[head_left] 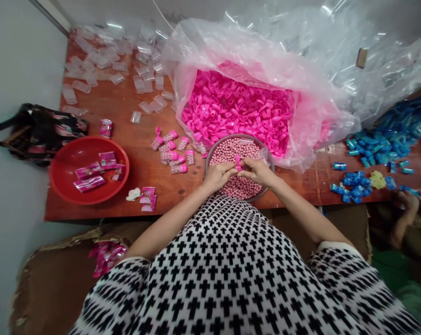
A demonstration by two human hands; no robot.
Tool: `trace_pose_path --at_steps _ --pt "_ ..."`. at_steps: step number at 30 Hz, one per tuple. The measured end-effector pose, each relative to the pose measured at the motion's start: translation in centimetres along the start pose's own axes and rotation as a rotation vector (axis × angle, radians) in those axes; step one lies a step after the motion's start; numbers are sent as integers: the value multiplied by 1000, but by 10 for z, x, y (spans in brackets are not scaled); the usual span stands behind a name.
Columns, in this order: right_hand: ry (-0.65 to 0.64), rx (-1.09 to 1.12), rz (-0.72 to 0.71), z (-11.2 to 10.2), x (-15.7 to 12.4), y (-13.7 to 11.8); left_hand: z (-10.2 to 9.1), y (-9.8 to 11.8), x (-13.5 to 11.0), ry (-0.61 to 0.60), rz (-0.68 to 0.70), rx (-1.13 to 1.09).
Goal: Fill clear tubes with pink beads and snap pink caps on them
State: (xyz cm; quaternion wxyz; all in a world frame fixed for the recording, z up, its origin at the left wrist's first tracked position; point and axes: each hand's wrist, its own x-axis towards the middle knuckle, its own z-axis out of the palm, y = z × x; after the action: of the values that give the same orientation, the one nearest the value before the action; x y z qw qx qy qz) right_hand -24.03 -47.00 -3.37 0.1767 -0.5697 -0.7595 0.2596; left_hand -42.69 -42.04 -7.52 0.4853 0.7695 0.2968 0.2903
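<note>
Pink cap (237, 163) held above a bowl of beads. The cap is a small, bright pink plastic piece, smooth and opaque, standing roughly upright. Its upper part is narrow and rounded, its lower part broader and partly covered by the fingers; whether anything is joined to its underside cannot be told. It lies over the middle of the round grey bowl (217, 142), near the wearer's body. The left hand (217, 177) pinches the cap from one side, thumb and fingertips drawn close together; the right hand (258, 171) meets it from the other, its fingers likewise bent in upon the piece, leaving little visible gap. Beneath both hands, dull rose-pink beads (227, 151), round and of similar size, fill much of the bowl. Behind the bowl, a translucent plastic bag (210, 39) gapes to show a heap of loose caps (238, 111) of the same pink, several with their hollow openings visible. To the left on the reddish-brown table (140, 144) is a cluster of bead-filled containers (178, 168), clear-walled and pink-topped, some lying on their sides. Farther left and back are scattered clear cases (117, 79), colourless and roughly rectangular.
</note>
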Motion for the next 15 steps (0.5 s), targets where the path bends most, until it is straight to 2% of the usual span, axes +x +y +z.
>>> trace_pose_path --at_steps 4,7,10,12,15 --pt "-60 -233 -218 -24 12 -17 0 -8 0 -62 -93 -189" --pt "-151 -346 -360 -36 19 -28 2 -9 -2 -75 -175 -333" --pt "-122 -386 -322 -30 19 -23 3 -7 -3 52 -240 -521" --pt "-9 -357 -236 -17 15 -16 3 -5 -3 132 -272 -644" --pt "148 -245 -157 9 8 -9 5 -2 -2 184 -306 -735"
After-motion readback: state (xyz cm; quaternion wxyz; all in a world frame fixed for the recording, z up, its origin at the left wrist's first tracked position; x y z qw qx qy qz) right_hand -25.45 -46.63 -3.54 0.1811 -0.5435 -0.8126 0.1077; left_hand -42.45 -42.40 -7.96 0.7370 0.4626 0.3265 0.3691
